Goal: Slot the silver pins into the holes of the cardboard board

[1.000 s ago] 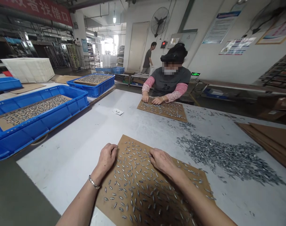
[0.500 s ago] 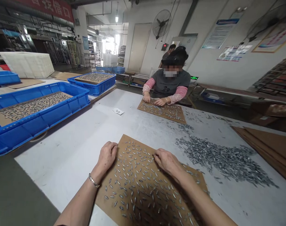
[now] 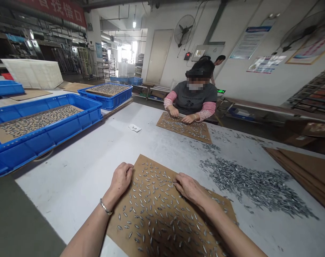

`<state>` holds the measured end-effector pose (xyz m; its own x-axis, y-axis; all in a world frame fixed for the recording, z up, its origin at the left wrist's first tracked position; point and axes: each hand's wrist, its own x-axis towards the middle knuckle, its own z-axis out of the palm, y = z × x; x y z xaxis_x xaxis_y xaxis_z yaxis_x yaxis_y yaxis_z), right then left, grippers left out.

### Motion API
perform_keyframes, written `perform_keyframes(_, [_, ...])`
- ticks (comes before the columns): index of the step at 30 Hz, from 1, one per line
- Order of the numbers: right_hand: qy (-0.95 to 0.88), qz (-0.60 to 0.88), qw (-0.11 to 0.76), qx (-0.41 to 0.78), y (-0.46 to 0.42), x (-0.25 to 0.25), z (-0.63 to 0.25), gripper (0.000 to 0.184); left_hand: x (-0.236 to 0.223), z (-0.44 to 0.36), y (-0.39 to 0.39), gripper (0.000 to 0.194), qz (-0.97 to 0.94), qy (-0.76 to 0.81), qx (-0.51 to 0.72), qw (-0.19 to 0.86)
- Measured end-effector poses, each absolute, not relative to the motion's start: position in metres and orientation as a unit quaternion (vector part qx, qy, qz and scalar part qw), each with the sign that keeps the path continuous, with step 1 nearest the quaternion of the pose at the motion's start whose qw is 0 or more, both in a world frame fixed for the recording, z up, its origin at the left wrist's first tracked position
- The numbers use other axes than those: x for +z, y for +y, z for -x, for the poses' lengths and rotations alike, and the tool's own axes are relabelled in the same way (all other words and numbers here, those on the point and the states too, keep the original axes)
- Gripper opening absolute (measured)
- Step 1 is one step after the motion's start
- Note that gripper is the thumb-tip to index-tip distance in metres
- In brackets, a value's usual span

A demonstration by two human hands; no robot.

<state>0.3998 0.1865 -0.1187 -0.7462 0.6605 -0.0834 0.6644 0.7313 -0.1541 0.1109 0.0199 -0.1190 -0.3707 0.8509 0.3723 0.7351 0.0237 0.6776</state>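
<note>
A brown cardboard sheet lies on the white table in front of me, covered with several small silver metal pieces. My left hand rests curled on the sheet's left edge, fingers bent under. My right hand lies on the sheet's upper right part, its fingertips pressed together among the metal pieces. I cannot make out whether either hand holds a piece.
A large loose heap of metal pieces spreads over the table to my right. Stacked cardboard sheets lie at far right. Blue crates with loaded sheets stand at left. A co-worker sits opposite at another sheet.
My right hand has shifted slightly to the right and down on the sheet. My left hand has stayed put. The person walking at the back has moved right, behind the co-worker.
</note>
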Motion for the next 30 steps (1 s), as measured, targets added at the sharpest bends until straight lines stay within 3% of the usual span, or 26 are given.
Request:
perform_keyframes(10, [0.925, -0.362, -0.015, -0.116, 0.195, -0.116, -0.397, 0.025, -0.12, -0.111, 0.019, 0.028, -0.553, 0.714, 0.423, 0.075])
perform_keyframes(16, [0.882, -0.419, -0.031, -0.213, 0.209, -0.105, -0.347, 0.015, -0.12, -0.11, 0.019, 0.029, -0.554, 0.711, 0.425, 0.08])
perform_keyframes(24, [0.842, -0.481, -0.018, -0.243, 0.224, -0.122, -0.32, 0.018, -0.118, -0.112, 0.018, 0.029, -0.549, 0.711, 0.433, 0.08])
perform_keyframes(30, [0.827, -0.492, -0.028, -0.27, 0.229, -0.122, -0.318, 0.01, -0.118, -0.113, 0.017, 0.028, -0.551, 0.708, 0.435, 0.077])
